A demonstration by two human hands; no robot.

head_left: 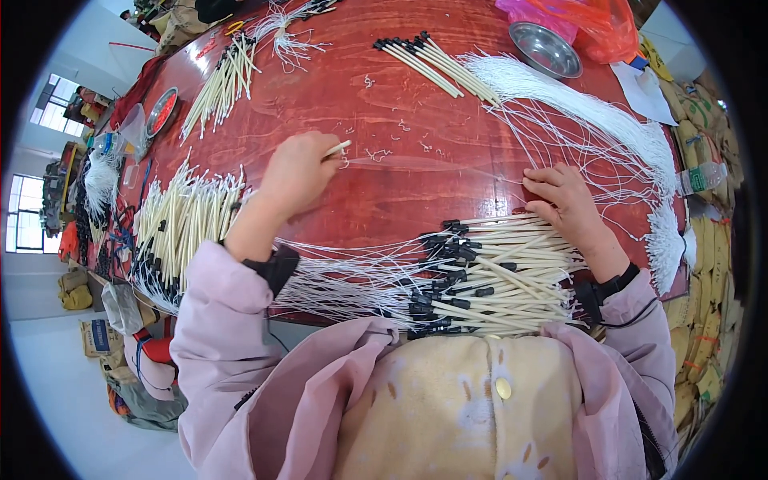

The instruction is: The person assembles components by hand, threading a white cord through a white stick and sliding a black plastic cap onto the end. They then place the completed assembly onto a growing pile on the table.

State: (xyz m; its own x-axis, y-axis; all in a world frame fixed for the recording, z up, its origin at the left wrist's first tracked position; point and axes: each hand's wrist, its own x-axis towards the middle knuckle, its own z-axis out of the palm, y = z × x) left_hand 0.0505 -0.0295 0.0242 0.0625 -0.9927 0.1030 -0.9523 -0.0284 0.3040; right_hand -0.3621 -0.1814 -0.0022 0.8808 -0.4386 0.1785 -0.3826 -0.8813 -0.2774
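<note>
Pinching a thin cream-coloured stick (338, 149) between thumb and fingertips, your left hand (298, 174) rests low over the glossy red wooden table (384, 96), fingers curled shut around the stick's near end so that only its tip shows past them. Your right hand (565, 200) lies flat on the table further right, fingers together and slightly bent, pressing on loose white strings (608, 152) just above the heap of cream sticks with black caps (480, 276) that sits at the table's near edge in front of you. Whether those fingers actually grip a string, you cannot tell.

Beside your left forearm lies a second pile of cream sticks (184, 228). Farther up the table rest a small bundle of black-tipped sticks (424, 60), another spread of sticks (220, 84) at the far left, and a round steel bowl (546, 50) next to a pink plastic bag (592, 20).
</note>
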